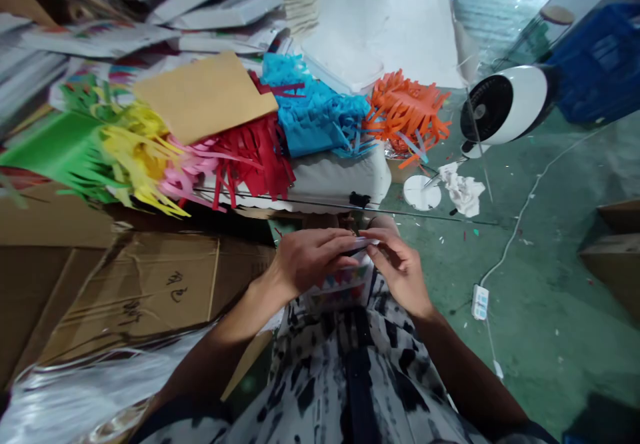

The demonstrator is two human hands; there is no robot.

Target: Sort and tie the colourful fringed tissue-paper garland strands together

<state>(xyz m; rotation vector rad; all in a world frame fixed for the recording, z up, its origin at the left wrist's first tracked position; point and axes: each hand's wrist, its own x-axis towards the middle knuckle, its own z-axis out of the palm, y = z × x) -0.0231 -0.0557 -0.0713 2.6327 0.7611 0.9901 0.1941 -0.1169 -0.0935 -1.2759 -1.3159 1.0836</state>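
Low in front of my body is a white packet with a colourful print (345,281), close against my lap. My left hand (313,257) is closed over its upper edge, fingers pointing right. At the same edge, the fingers of my right hand (403,274) pinch the right corner, and the fingertips of both hands nearly meet there. My fingers hide part of the packet's top. Beyond my hands, fringed tissue paper lies along the table edge: green (75,151), yellow (140,151), pink (187,171), red (255,164), blue (315,111) and orange (407,107).
A tan card (205,97) rests on the fringes. White printed packets (100,41) are piled at the back left. Cardboard boxes (165,297) stand at my left. On the right are a white fan (515,104), a power strip (480,302) with its cable, and a blue crate (605,64).
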